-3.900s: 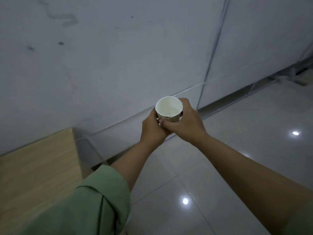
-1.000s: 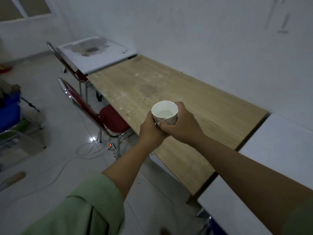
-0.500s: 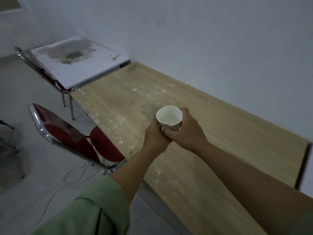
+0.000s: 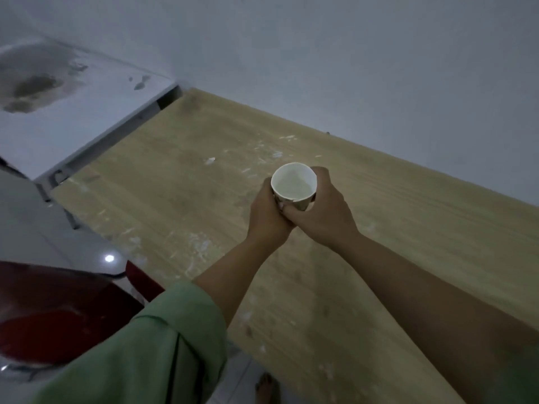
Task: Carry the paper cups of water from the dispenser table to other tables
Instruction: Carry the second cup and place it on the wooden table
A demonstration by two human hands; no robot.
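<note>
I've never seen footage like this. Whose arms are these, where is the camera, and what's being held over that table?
No machine here: a person wears a camera on the head, looking forward and down, so you see their own arms. The left hand and right hand together clasp a white paper cup, upright, with a little water inside. Under it is a wooden table against the wall, bare apart from pale smears. A stained white table adjoins it, and a red chair stands at lower left.
</note>
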